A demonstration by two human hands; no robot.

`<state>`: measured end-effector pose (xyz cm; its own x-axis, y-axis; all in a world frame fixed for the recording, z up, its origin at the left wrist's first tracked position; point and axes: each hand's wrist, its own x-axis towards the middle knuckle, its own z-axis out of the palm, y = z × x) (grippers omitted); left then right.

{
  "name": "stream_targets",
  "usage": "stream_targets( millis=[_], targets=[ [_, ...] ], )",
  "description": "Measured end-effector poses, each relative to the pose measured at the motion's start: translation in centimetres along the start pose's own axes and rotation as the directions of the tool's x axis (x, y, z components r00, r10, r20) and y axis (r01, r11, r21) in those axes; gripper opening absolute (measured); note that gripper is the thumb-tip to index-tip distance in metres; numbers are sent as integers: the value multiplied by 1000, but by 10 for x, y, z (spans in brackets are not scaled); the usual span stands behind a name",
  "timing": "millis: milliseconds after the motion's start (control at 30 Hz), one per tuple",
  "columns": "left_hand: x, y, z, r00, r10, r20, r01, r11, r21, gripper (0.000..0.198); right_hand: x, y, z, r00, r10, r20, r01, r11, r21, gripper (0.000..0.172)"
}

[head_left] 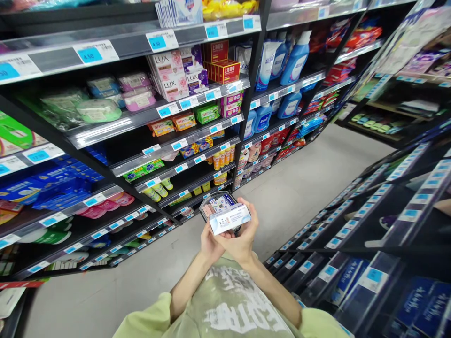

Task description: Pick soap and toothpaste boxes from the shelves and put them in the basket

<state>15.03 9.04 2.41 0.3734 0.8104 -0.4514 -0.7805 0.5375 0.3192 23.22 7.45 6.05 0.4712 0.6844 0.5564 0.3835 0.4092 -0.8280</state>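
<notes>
In front of my chest I hold a small white box (pixel 230 219) with blue print, one long face turned up toward me. My left hand (pixel 210 245) grips its near left end from below. My right hand (pixel 245 238) is wrapped round its right end, with the thumb and fingers on the far corner. The two hands meet beneath the box. Just beyond and below it is a dark basket (pixel 203 204), partly hidden by the box and my hands. Packaged goods (pixel 221 203) with pink, white and blue printing show in the basket.
Shelves with blue price tags line the left, holding LUX soap boxes (pixel 169 77), wrapped soap bars (pixel 207 113) and blue bottles (pixel 296 58). More shelving (pixel 373 277) runs close on the right. Grey floor (pixel 299 173) lies between them.
</notes>
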Motion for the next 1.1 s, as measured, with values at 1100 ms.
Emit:
stream_targets(
  millis=[1100],
  targets=[
    [0, 1, -3, 1000, 13, 20, -13, 1000, 18, 47, -1, 7, 1, 997, -59, -45, 63, 994, 86, 113]
  ],
)
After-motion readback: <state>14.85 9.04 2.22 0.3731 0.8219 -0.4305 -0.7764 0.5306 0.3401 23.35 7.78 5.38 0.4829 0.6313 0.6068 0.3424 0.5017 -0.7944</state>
